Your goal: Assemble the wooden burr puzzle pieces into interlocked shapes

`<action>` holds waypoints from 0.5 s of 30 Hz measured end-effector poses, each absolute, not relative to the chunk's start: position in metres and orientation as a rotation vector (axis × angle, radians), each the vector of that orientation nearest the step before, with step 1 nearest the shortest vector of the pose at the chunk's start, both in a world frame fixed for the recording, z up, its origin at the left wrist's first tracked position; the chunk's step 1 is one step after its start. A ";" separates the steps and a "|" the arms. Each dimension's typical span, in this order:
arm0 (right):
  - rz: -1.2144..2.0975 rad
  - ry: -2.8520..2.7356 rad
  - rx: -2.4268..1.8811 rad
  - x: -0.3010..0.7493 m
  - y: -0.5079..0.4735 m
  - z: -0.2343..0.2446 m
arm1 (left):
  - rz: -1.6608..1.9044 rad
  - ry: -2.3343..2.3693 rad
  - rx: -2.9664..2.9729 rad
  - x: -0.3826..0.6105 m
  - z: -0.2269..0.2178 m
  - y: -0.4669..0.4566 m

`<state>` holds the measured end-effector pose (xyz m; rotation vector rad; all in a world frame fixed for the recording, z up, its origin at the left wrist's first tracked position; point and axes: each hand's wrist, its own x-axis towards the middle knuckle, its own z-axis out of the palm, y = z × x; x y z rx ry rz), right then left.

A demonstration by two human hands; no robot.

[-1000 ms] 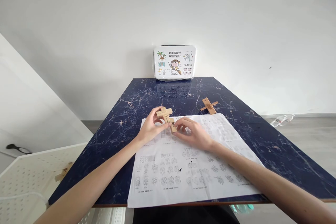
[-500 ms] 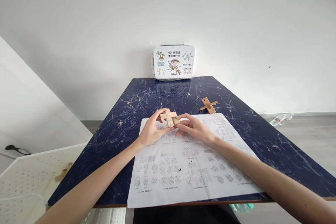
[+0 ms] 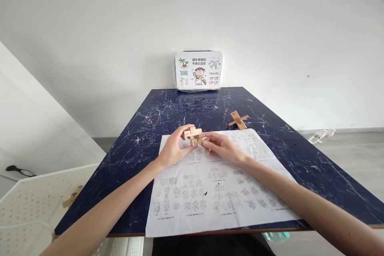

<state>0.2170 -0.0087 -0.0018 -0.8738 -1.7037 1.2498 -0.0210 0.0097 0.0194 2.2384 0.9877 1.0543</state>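
Several pale wooden puzzle pieces (image 3: 193,133) sit crossed together, one with a number on its end. My left hand (image 3: 173,149) is closed around their left side, thumb below and fingers above. From the right, my right hand (image 3: 220,145) pinches a short wooden piece (image 3: 201,141) that sticks out at an angle from the cluster. Both hands are above the far part of a printed instruction sheet (image 3: 196,226) with rows of small diagrams. How the pieces interlock is partly hidden by the fingers.
A darker wooden cross (image 3: 239,120) marked 2 lies beyond the sheet, to the right. At the back of the dark blue marbled table (image 3: 132,128) stands a white printed case (image 3: 199,71). Left and lower is a perforated white basket (image 3: 33,196) with wooden pieces (image 3: 71,199).
The held cluster has tilted, so the lower piece's end face shows more. My right fingers have shifted slightly, with the piece they pinch turned. The cross and sheet have stayed put.
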 end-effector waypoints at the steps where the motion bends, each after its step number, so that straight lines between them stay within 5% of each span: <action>1: 1.239 -1.702 -0.880 0.217 -0.009 -0.002 | 1.055 0.989 2.250 -0.021 0.020 0.009; 15: 1.414 -1.509 -0.802 0.212 -0.014 0.002 | 1.131 0.999 2.157 -0.018 0.023 0.004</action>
